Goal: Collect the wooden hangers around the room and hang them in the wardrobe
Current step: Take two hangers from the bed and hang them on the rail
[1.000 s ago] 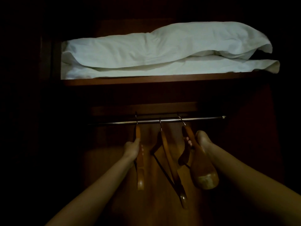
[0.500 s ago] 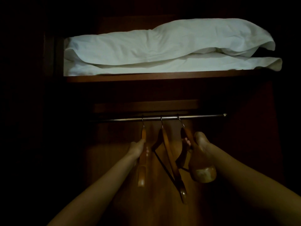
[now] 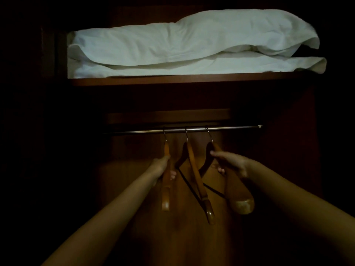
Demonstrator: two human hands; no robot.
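Inside the dark wardrobe (image 3: pixel 188 237), three wooden hangers hang by their metal hooks from the rail (image 3: pixel 230 128), close together near its middle.

The left hand (image 3: pixel 160 167) reaches in from the near left and grips the left hanger (image 3: pixel 165 198) partway down its near arm. Its fingers (image 3: pixel 172 173) are wrapped round the wood, with the tips showing on the right side. This hanger is seen almost edge-on and hangs straight down from its hook.

The right hand (image 3: pixel 233 165) comes in from the near right and holds the right hanger (image 3: pixel 241 198) on its upper part, just below the hook. The thumb lies on top and the fingers (image 3: pixel 221 170) curl under, so the wood is pinched between them. The hanger's broad, rounded end points toward the near side and catches a pale patch of light.

The middle hanger (image 3: pixel 194 166) hangs between the two hands and neither touches it. It is turned at a slant, its near arm running down toward the right, and a dark crossbar shows beneath it.

Above the rail, a shelf (image 3: pixel 182 80) carries white bedding (image 3: pixel 192 45) — two soft, rumpled layers stacked one on the other, the right ends spilling a little past the shelf's edge. The wardrobe sides are too dark to make out.
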